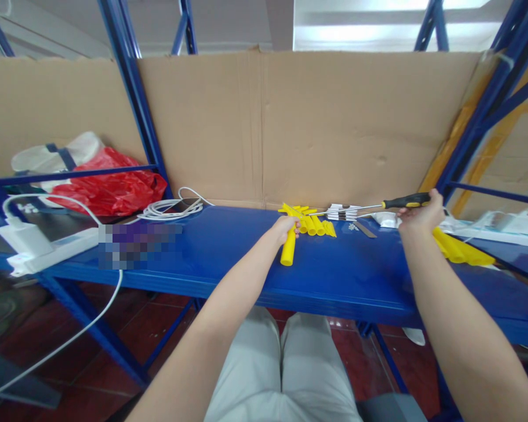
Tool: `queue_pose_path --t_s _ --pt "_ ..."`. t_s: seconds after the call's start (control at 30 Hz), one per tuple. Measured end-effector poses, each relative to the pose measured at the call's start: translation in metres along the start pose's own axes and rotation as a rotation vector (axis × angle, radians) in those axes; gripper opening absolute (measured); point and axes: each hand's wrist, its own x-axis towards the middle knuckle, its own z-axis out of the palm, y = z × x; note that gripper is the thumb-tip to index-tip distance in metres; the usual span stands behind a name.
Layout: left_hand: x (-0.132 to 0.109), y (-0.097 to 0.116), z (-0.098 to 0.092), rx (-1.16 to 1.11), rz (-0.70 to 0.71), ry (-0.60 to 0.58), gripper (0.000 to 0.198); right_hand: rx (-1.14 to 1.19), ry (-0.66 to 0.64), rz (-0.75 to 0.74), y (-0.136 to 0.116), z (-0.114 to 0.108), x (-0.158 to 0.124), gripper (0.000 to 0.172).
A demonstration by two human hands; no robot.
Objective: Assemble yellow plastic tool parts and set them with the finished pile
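My left hand (286, 228) is closed around a yellow plastic tube (288, 253), whose open round end points down toward me. My right hand (424, 212) grips the black and yellow handle of a screwdriver (406, 201). Its long metal shaft runs leftward, with the tip close to the upper part of the yellow piece in my left hand; whether they touch I cannot tell. Several more yellow tubes (315, 226) lie side by side just beyond my left hand. Behind the shaft sit small white and brown packets (341, 212), and a flat grey blade-like strip (364, 229) lies nearer.
Yellow pieces (461, 247) lie right of my right forearm, near a white power strip (518, 228). At left are a coiled white cable (169, 209), a red plastic bag (109, 184) and another power strip (70, 245). Cardboard (334, 123) walls the back of the blue table (228, 252).
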Motion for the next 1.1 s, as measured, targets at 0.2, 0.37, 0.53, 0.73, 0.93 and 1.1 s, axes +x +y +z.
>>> queue_pose_path --t_s 0.2,0.37,0.53,0.73,0.93,1.1 --pt "-0.0026 0.0005 0.0009 0.037 0.006 -0.019 0.023 0.003 0.08 0.008 -0.0005 0.0022 -0.0043 0.017" --pt "-0.0044 0.001 0.0016 0.047 -0.011 -0.033 0.023 0.001 0.079 0.02 -0.0012 0.003 -0.0065 0.017" --pt "-0.0062 0.0012 0.0025 0.047 -0.012 -0.054 0.023 -0.017 0.08 0.003 -0.0017 0.0032 -0.0098 0.016" --pt "-0.0098 0.003 0.0035 0.052 -0.007 -0.055 0.023 -0.021 0.076 -0.013 -0.0005 0.0019 -0.0075 0.014" --pt "-0.0091 0.0023 0.0042 0.051 -0.001 -0.059 0.024 -0.025 0.084 -0.015 -0.0002 0.0017 -0.0054 0.013" --pt "-0.0076 0.0021 0.0029 0.067 0.012 -0.047 0.021 -0.004 0.043 -0.046 0.0021 0.0023 -0.0063 0.014"
